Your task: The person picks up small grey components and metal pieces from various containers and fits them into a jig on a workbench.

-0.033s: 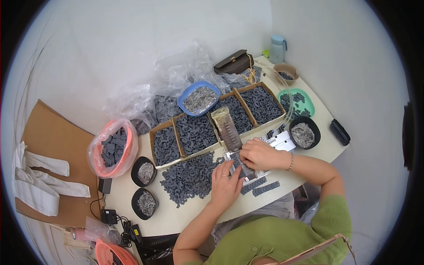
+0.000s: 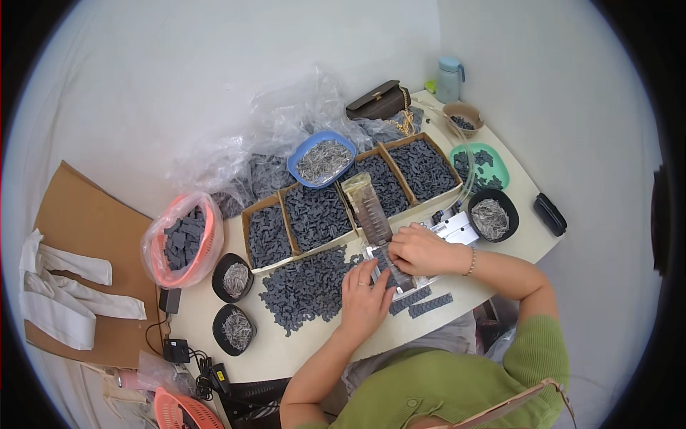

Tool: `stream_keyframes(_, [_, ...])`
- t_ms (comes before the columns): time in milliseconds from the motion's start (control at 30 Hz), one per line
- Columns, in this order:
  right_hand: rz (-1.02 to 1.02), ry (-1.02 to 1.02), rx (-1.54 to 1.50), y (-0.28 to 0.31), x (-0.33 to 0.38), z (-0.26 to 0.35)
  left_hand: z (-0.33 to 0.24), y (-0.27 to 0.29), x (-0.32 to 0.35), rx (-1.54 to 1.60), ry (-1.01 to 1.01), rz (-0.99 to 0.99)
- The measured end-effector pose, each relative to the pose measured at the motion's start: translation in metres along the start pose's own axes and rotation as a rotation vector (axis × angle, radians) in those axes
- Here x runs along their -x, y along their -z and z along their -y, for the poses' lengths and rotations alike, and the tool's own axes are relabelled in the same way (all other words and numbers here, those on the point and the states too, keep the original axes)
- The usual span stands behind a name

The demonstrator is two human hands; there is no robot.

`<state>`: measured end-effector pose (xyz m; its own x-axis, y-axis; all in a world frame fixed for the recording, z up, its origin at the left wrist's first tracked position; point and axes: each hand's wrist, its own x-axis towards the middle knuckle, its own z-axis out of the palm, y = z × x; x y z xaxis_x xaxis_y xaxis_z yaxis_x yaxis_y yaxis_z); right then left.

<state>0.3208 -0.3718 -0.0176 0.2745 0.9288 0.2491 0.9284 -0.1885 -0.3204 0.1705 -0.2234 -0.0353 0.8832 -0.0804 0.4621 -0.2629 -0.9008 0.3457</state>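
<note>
My left hand [image 2: 363, 299] lies at the near left side of a small metal jig [image 2: 408, 282], its fingers apart and their tips touching the dark grey pieces there. Bent over the same spot from the right is my right hand [image 2: 420, 250], fingertips pressed together; whatever they pinch is hidden under them. Beyond the hands, a long brownish see-through block [image 2: 366, 207] slants away from the jig. Two dark grey strips, one of them the nearer strip [image 2: 431, 306], lie on the table just before the jig. A heap of small dark grey pieces [image 2: 304, 286] spreads left of my left hand.
A divided cardboard tray [image 2: 309, 252] of grey pieces stands behind the heap. Metal pins fill a blue bowl [image 2: 321, 180] and several black bowls, one black bowl [image 2: 513, 207] at the right. A green dish [image 2: 504, 168], a blue bottle [image 2: 449, 82] and a lined pink basket [image 2: 207, 250] stand around.
</note>
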Motion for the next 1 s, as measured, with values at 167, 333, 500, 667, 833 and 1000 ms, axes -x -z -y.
stream_keyframes(167, [0.006,-0.016,-0.034,0.008,0.002,-0.001,0.001,0.002,-0.001,-0.008,-0.001,-0.003])
stream_keyframes(333, [0.061,0.024,0.021,0.005,-0.003,-0.004,0.000,0.001,0.001,-0.012,-0.024,-0.004])
stream_keyframes(500, [0.161,0.051,0.110,0.004,-0.008,-0.004,-0.001,0.003,0.001,-0.042,-0.026,0.009])
stream_keyframes(667, [0.215,0.029,0.030,0.018,-0.015,-0.004,0.002,0.004,0.001,-0.046,-0.018,0.013])
stream_keyframes(833, [-0.171,-0.057,-0.136,0.039,-0.064,-0.030,0.004,-0.008,0.006,-0.064,-0.020,0.100])
stream_keyframes(1000, [-0.664,-0.187,-0.144,0.037,-0.119,-0.066,0.001,-0.008,-0.006,-0.167,0.005,0.127])
